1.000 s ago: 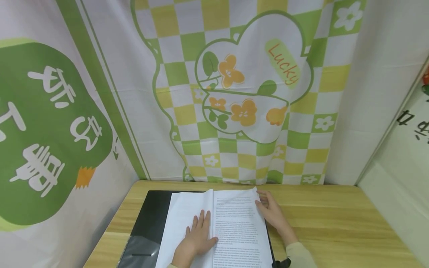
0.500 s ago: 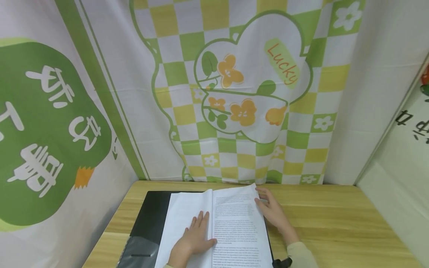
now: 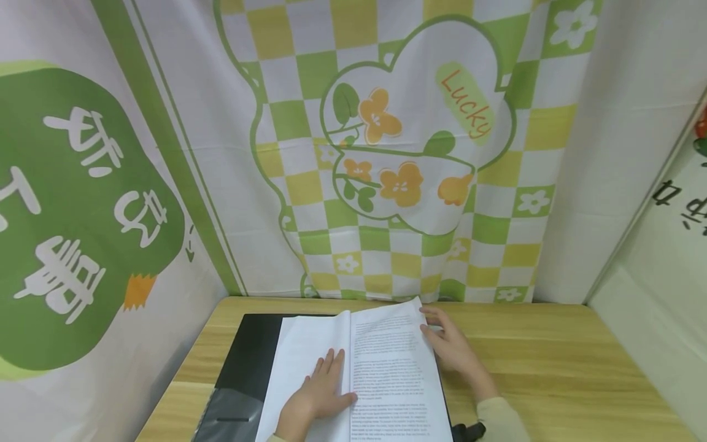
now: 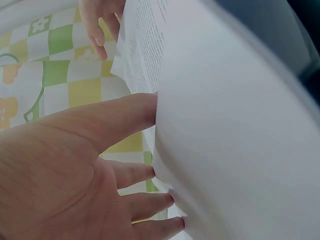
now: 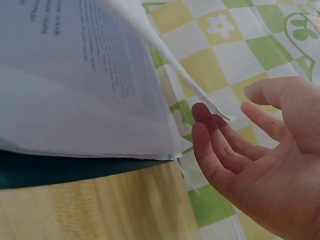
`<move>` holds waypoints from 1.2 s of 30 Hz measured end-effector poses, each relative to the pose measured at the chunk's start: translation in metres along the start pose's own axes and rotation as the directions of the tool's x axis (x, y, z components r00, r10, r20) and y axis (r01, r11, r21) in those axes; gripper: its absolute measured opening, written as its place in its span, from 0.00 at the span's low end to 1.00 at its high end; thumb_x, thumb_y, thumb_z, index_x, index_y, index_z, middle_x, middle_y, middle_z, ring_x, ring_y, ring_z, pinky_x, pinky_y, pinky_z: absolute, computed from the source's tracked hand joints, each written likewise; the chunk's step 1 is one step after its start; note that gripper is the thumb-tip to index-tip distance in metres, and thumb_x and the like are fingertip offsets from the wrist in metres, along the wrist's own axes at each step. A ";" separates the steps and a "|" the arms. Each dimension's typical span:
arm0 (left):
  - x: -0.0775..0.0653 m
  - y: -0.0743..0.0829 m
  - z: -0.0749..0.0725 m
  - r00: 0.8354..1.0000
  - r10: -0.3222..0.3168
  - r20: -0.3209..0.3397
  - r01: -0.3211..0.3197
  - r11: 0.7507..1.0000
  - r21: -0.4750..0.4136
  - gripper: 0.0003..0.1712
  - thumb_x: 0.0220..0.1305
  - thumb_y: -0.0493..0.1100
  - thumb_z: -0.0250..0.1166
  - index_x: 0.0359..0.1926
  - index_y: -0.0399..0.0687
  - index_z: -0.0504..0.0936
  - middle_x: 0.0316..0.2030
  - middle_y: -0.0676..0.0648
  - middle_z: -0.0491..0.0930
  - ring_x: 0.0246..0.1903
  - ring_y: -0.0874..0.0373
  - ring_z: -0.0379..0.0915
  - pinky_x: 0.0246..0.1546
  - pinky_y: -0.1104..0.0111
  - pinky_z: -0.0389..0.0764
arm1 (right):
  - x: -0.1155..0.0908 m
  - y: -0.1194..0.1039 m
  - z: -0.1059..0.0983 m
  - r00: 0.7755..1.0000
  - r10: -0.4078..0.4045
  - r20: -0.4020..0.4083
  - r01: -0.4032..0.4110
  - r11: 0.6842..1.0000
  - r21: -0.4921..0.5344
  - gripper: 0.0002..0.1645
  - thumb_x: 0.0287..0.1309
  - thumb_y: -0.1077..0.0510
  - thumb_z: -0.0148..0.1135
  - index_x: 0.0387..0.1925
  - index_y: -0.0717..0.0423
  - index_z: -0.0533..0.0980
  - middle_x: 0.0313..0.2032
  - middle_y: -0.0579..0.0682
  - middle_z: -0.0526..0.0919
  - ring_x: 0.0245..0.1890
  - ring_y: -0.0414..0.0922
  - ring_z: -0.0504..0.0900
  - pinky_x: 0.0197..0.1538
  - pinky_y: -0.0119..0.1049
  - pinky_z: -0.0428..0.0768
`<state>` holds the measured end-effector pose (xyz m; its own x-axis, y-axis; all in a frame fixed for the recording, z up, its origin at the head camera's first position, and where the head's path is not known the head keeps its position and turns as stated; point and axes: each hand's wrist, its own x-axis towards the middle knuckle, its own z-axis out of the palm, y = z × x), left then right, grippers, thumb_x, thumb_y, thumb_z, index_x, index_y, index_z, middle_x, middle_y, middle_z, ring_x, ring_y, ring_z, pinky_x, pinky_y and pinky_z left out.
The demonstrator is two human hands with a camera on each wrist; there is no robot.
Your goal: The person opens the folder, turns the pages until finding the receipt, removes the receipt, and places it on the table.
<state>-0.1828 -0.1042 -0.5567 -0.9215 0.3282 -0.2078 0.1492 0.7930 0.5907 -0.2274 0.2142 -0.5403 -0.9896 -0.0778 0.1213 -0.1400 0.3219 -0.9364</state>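
A thick stack of printed white pages lies opened like a book in a black folder (image 3: 248,350). My left hand (image 3: 317,396) rests on the left page (image 3: 295,347), its fingers spread and thumb across the fold; its fingertips press the paper in the left wrist view. My right hand (image 3: 450,344) is at the far right corner of the text page (image 3: 389,374). In the right wrist view, the fingers of the right hand (image 5: 270,160) touch the raised sheet (image 5: 175,62) from beneath, and the thumb stays apart from it. More pages (image 5: 95,120) lie under this sheet.
The folder lies on a wooden table (image 3: 552,368). Behind the table hangs a green and yellow checkered cloth (image 3: 386,258). A patterned white cloth (image 3: 188,270) hangs at the left. A black wrist strap (image 3: 468,432) shows by the right sleeve (image 3: 499,420).
The far right corner of the text page has risen a little and bends up more. My right hand has shifted slightly away from me with it. My left hand stays almost in place.
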 end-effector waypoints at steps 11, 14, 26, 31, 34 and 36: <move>-0.005 0.002 -0.003 0.998 -0.018 0.052 0.018 1.000 0.004 0.62 0.59 0.59 0.77 0.81 0.33 0.55 0.79 0.24 0.49 0.78 0.23 0.44 0.70 0.26 0.53 | -0.006 -0.020 -0.004 0.997 -0.041 0.072 0.038 0.998 0.046 0.27 0.79 0.58 0.58 0.73 0.58 0.68 0.66 0.72 0.73 0.56 0.62 0.83 0.51 0.42 0.84; -0.010 0.009 -0.009 0.998 -0.016 0.063 0.015 1.000 0.008 0.61 0.57 0.55 0.78 0.80 0.32 0.57 0.79 0.23 0.50 0.77 0.22 0.46 0.71 0.28 0.54 | -0.006 -0.026 -0.004 0.993 -0.064 0.096 0.058 0.996 0.063 0.27 0.79 0.58 0.57 0.74 0.58 0.67 0.68 0.72 0.71 0.58 0.64 0.82 0.50 0.42 0.84; -0.013 0.023 -0.022 0.993 0.108 -0.044 -0.110 0.993 -0.039 0.45 0.74 0.56 0.64 0.77 0.30 0.62 0.79 0.23 0.48 0.78 0.24 0.44 0.75 0.32 0.49 | -0.011 -0.050 0.005 0.980 -0.141 0.138 0.118 0.979 0.164 0.29 0.84 0.56 0.48 0.79 0.54 0.57 0.68 0.73 0.71 0.50 0.57 0.86 0.50 0.43 0.85; -0.010 0.022 -0.019 0.980 0.173 -0.102 -0.178 0.983 -0.049 0.42 0.77 0.58 0.60 0.76 0.31 0.63 0.79 0.24 0.49 0.78 0.24 0.44 0.75 0.31 0.50 | -0.010 -0.052 0.015 0.985 -0.141 0.105 0.117 0.972 0.202 0.28 0.86 0.56 0.43 0.80 0.53 0.55 0.68 0.73 0.72 0.48 0.56 0.86 0.51 0.45 0.86; -0.008 0.022 -0.018 0.966 0.213 -0.144 -0.224 0.972 -0.069 0.40 0.79 0.59 0.58 0.75 0.32 0.65 0.78 0.25 0.55 0.77 0.25 0.48 0.73 0.31 0.54 | -0.010 -0.052 0.021 0.983 -0.149 0.110 0.123 0.969 0.213 0.29 0.86 0.57 0.43 0.80 0.54 0.54 0.67 0.74 0.72 0.48 0.56 0.86 0.51 0.44 0.86; -0.006 0.022 -0.018 0.963 0.223 -0.153 -0.237 0.968 -0.077 0.39 0.80 0.59 0.56 0.75 0.33 0.66 0.77 0.26 0.58 0.77 0.27 0.51 0.73 0.32 0.55 | -0.010 -0.052 0.024 0.983 -0.143 0.116 0.117 0.971 0.209 0.29 0.85 0.58 0.43 0.80 0.54 0.54 0.66 0.73 0.73 0.48 0.55 0.85 0.51 0.43 0.86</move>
<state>-0.1802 -0.0981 -0.5282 -0.9088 0.4141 0.0514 0.3350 0.6506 0.6816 -0.2091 0.1752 -0.5007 -0.9485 -0.2324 0.2151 -0.2446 0.1061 -0.9638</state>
